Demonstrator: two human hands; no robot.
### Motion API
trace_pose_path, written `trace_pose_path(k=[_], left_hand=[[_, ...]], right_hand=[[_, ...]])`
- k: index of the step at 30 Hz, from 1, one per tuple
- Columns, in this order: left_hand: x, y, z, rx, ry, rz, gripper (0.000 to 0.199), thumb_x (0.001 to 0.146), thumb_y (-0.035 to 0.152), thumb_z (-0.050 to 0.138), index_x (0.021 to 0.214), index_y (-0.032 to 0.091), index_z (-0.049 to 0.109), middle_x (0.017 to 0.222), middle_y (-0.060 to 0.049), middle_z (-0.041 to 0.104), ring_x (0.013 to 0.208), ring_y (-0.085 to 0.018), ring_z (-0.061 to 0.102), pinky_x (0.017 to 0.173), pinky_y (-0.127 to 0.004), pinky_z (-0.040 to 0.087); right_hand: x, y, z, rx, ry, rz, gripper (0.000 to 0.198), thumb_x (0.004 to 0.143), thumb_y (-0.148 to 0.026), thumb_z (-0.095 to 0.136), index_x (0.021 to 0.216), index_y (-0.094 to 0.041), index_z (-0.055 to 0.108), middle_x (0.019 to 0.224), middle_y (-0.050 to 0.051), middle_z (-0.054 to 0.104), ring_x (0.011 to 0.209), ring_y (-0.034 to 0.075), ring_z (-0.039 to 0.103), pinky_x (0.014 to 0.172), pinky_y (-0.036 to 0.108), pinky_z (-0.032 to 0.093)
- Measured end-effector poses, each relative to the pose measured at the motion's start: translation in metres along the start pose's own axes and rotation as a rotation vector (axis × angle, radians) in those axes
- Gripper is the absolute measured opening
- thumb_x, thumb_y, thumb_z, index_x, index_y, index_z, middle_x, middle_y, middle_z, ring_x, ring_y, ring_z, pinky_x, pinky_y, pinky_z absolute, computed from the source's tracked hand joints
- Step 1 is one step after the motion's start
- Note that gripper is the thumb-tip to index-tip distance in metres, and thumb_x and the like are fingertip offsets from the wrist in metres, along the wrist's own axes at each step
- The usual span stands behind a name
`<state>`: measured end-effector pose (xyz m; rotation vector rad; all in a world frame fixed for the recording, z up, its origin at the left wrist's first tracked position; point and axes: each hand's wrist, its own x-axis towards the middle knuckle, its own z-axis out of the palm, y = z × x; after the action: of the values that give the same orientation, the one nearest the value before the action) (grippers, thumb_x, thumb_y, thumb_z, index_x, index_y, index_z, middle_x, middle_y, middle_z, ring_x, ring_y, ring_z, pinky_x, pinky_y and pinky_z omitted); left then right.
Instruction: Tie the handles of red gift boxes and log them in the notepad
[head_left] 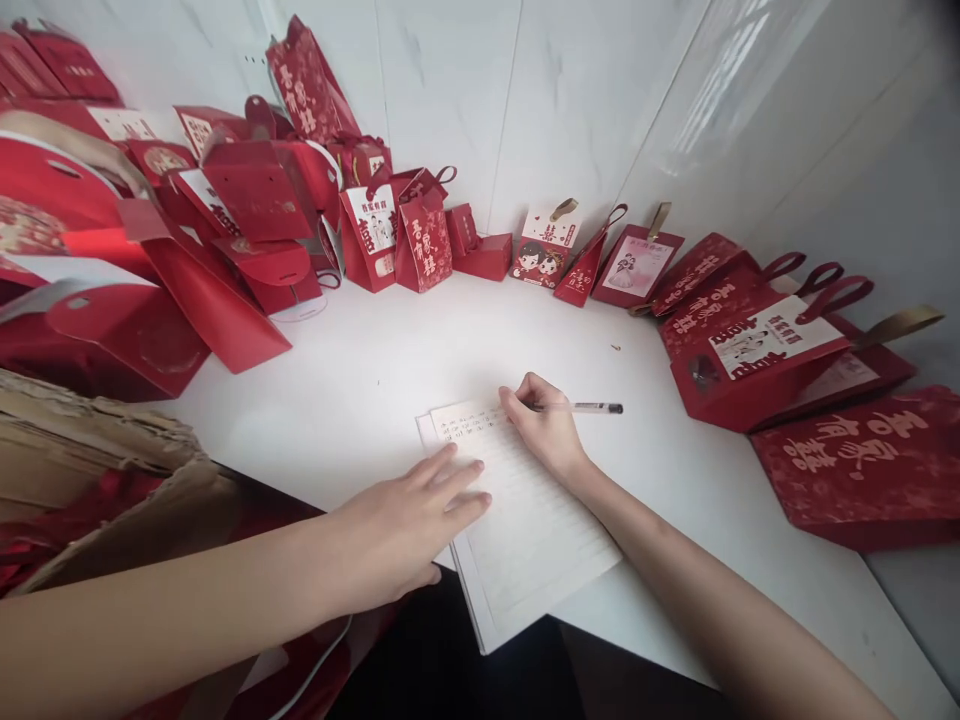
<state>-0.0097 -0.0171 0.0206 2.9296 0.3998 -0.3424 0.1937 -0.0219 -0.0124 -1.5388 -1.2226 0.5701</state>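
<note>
A lined notebook (536, 540) lies open on the white table (360, 400), its lower corner reaching past the front edge. Several short rows of handwriting run across the top of the page. My left hand (420, 510) rests with spread fingers on the notebook's left side, holding nothing. Near the upper right of the page, my right hand (547, 425) is closed around a pen (596, 408) with a clear barrel and dark end. The pen points left, and its tip is hidden by my fingers.
Red gift boxes (424, 240) line the wall, with more red boxes (780, 350) at the right. Another person's hand (112, 155) is among piled boxes (259, 190) at the far left. A cardboard carton (82, 460) stands by the table's left front edge.
</note>
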Motion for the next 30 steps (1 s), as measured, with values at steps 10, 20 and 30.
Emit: trace_pose_path(k=[10,20,30], left_hand=[[0.003,0.0,0.016,-0.008,0.09,0.068,0.072,0.063,0.018,0.066,0.13,0.018,0.038,0.143,-0.009,0.031,0.135,-0.029,-0.003,0.111,-0.043,0.011],[0.004,0.001,0.012,0.089,0.024,0.092,0.074,0.059,0.013,0.065,0.129,0.017,0.041,0.144,-0.008,0.03,0.136,-0.031,-0.002,0.11,-0.043,0.009],[0.003,0.003,0.015,0.093,0.055,0.055,0.085,0.054,0.013,0.069,0.132,0.015,0.035,0.144,-0.014,0.028,0.135,-0.034,0.001,0.107,-0.044,0.019]], right_hand=[[0.0,0.0,0.0,-0.124,-0.03,0.019,0.026,0.072,-0.024,0.045,0.053,-0.02,0.027,0.047,-0.006,0.026,0.045,0.008,0.026,0.042,0.022,0.022],[-0.002,0.0,0.0,-0.171,-0.005,0.013,0.024,0.069,-0.021,0.044,0.054,-0.019,0.025,0.048,-0.006,0.022,0.046,0.008,0.021,0.041,0.021,0.018],[-0.002,0.0,-0.001,-0.153,-0.011,0.026,0.023,0.067,-0.02,0.045,0.052,-0.019,0.027,0.047,-0.006,0.026,0.047,0.008,0.023,0.041,0.021,0.02]])
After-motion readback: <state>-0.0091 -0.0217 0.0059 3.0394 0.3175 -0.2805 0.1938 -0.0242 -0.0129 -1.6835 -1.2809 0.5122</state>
